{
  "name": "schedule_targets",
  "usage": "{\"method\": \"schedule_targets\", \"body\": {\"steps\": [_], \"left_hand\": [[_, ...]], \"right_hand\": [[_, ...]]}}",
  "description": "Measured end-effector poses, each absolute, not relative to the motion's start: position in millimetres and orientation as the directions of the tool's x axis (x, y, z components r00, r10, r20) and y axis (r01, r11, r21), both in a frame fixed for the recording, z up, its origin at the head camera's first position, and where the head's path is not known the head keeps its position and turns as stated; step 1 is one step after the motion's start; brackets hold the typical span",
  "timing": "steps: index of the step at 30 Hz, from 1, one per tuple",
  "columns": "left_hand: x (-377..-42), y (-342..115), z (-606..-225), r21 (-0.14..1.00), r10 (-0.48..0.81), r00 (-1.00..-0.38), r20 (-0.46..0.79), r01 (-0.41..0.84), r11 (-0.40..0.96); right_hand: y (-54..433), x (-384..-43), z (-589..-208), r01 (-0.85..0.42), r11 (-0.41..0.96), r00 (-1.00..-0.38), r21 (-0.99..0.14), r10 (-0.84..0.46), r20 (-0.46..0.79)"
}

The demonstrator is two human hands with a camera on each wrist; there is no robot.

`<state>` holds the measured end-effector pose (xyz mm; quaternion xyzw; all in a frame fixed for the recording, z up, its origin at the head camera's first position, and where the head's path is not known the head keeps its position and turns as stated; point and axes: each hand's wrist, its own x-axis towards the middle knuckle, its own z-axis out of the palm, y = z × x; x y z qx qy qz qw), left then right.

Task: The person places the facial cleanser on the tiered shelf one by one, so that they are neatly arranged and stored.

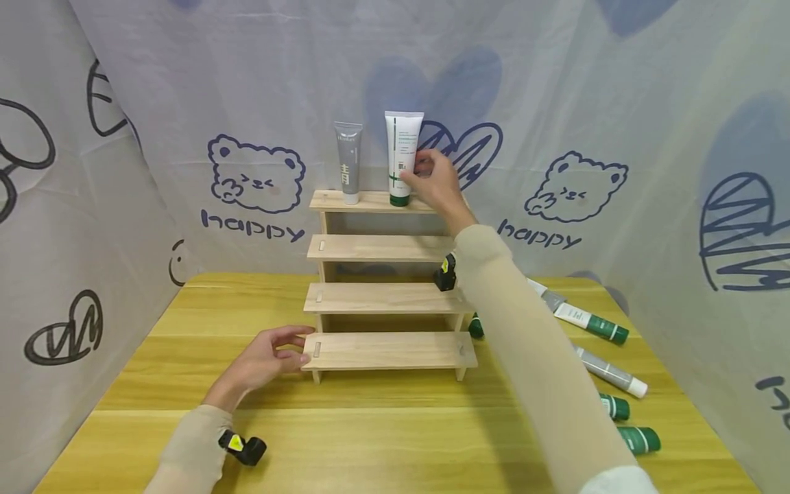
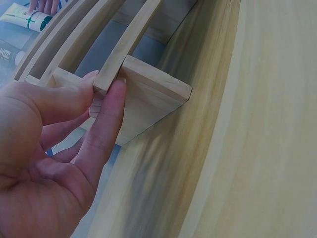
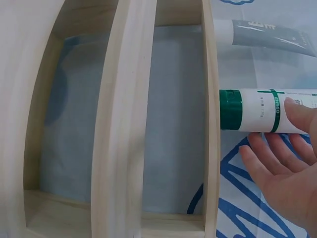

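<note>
A tiered wooden shelf (image 1: 389, 350) stands on the table. On its top board a grey tube (image 1: 349, 161) stands upright on its white cap. Right of it is a white tube (image 1: 404, 140) with a green cap, upright, its cap at the top board. My right hand (image 1: 439, 182) holds this white tube from the right, thumb on the front and fingers behind, as the right wrist view (image 3: 285, 173) also shows. My left hand (image 1: 262, 357) pinches the left end of the lowest board between thumb and fingers; the left wrist view shows this grip closely.
Right of the shelf several tubes lie on the table, among them a white one with a green cap (image 1: 592, 324) and a grey one (image 1: 611, 372). My right forearm partly hides them. A patterned cloth (image 1: 259, 89) hangs behind and at both sides.
</note>
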<state>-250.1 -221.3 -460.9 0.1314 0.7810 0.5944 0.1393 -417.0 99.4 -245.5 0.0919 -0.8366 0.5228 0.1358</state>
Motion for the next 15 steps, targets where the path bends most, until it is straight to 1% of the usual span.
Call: {"method": "schedule_targets", "body": {"steps": [6,12,15], "left_hand": [[-250,-221,-461,0.965,0.369,-0.927,-0.068,0.033,0.261],[-250,-220,-459,0.965,0.369,-0.926,-0.075,0.026,0.262],[-249,-218,-458,0.960,0.359,-0.930,-0.082,0.024,0.281]], "right_hand": [[112,-408,-246,-0.329,0.398,-0.939,-0.856,-0.038,0.342],[131,-394,-242,-0.368,0.465,-0.925,-0.805,-0.097,0.366],[141,-389,-241,-0.381,0.475,-0.921,-0.793,-0.119,0.371]]}}
